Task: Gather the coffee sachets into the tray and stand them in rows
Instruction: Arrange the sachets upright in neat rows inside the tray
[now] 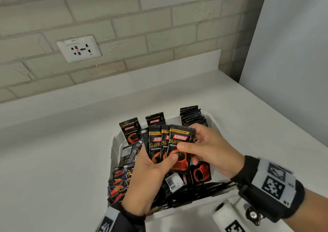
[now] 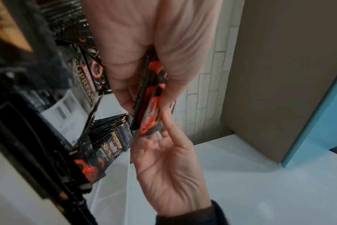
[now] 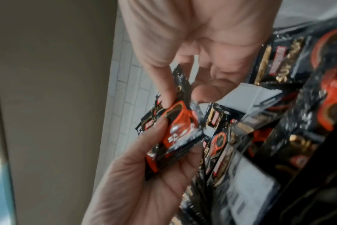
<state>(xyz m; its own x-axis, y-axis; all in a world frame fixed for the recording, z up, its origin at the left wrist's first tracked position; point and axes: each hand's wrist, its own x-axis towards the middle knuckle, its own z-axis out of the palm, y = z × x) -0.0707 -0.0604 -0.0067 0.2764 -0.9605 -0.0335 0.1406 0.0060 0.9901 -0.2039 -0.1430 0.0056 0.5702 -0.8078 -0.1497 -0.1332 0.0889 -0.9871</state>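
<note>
Several glossy black foil coffee sachets (image 1: pixel 170 146) fan upright, pinched between left hand (image 1: pixel 150 176) thumb and fingers; right hand (image 1: pixel 209 148) fingers pinch the front one, likely squaring them above the white plastic tray (image 1: pixel 115 143).

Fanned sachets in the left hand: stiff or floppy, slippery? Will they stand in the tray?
Likely thin and floppy: the fanned sachets look flat and crinkle under the left hand. Probably slippery, since the film is glossy. Singly apt to tip; the upright stack at the tray's far corner leans sachet on sachet.
</note>
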